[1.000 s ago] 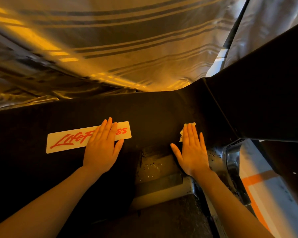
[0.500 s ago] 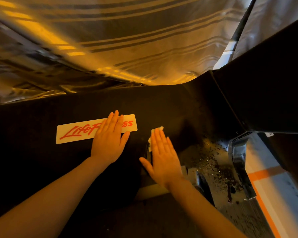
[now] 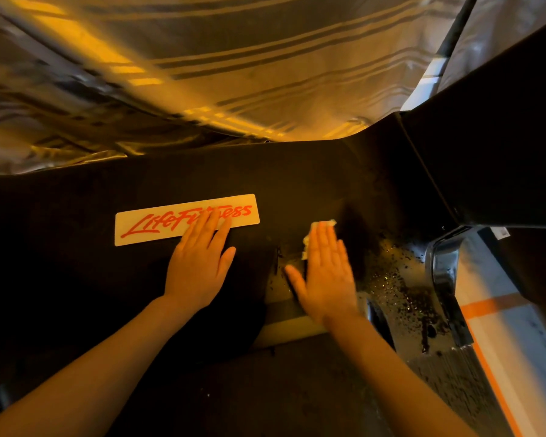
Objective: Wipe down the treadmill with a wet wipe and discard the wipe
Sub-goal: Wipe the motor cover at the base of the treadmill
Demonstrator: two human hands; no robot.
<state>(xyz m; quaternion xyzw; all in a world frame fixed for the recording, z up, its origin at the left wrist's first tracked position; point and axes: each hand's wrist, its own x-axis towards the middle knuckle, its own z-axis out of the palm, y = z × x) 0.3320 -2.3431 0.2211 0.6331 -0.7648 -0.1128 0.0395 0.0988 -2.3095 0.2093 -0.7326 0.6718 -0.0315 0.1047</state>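
Striped grey-gold curtain fabric (image 3: pixel 202 74) fills upper frame; black matte treadmill motor hood (image 3: pixel 297 178) spans the middle, with white rectangular red-script logo plate (image 3: pixel 158 223) at centre left. Wet speckled metal side rail (image 3: pixel 407 294) at lower right. Left hand (image 3: pixel 199 266) rests flat on hood, fingers straight, tips over plate. Right hand (image 3: pixel 325 272) at centre, fingers straight, pressing small crumpled white wet wipe (image 3: pixel 323 223) onto hood; only the wipe's edges peek past the fingertips. Wipe looks light, soft, limp, damp, likely clingy; best pinched at exposed top corner
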